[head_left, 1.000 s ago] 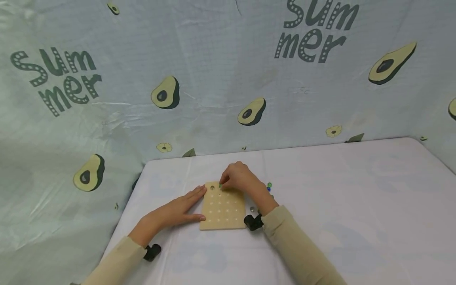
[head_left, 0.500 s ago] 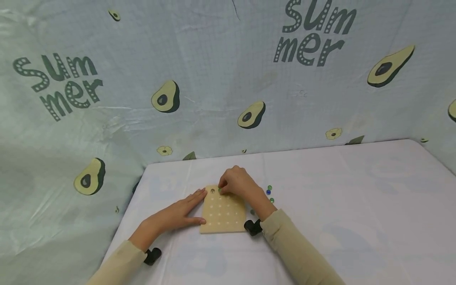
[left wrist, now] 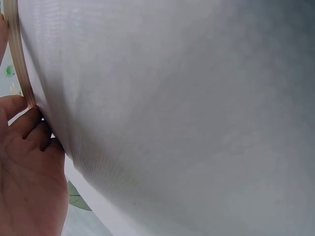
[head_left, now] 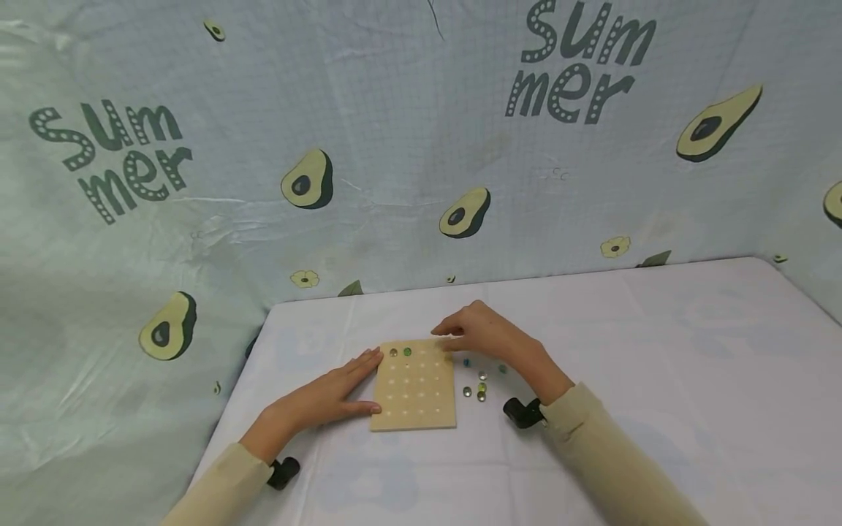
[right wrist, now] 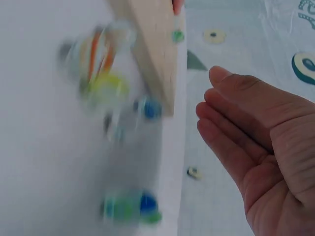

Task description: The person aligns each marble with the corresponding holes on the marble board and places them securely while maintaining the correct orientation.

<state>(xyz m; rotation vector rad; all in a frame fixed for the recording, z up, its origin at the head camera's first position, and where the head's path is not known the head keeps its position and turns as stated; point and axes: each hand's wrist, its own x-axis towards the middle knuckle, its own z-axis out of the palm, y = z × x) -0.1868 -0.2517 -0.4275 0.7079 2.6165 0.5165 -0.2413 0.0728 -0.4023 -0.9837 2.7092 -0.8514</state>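
A square wooden board (head_left: 421, 383) with rows of small hollows lies on the table. A clear brownish marble (head_left: 393, 352) and a green marble (head_left: 407, 351) sit in its far row, near the left corner. My left hand (head_left: 329, 391) rests flat against the board's left edge, fingers straight and thumb lower down. In the left wrist view its fingertips (left wrist: 30, 118) touch the board's edge. My right hand (head_left: 490, 336) is above the far right corner, fingers loosely bent. The right wrist view shows nothing between its thumb and fingers (right wrist: 221, 132).
Several loose marbles lie right of the board, among them a blue marble (head_left: 467, 362), a clear marble (head_left: 467, 391) and a yellow-green marble (head_left: 482, 387). A green marble (head_left: 503, 369) shows beside my right wrist. A white cloth (head_left: 658, 409) covers the table; a printed curtain (head_left: 395, 131) hangs behind.
My right hand has let go of the green marble, which stays on the board's far row, and has moved right. My left hand keeps its place on the edge.
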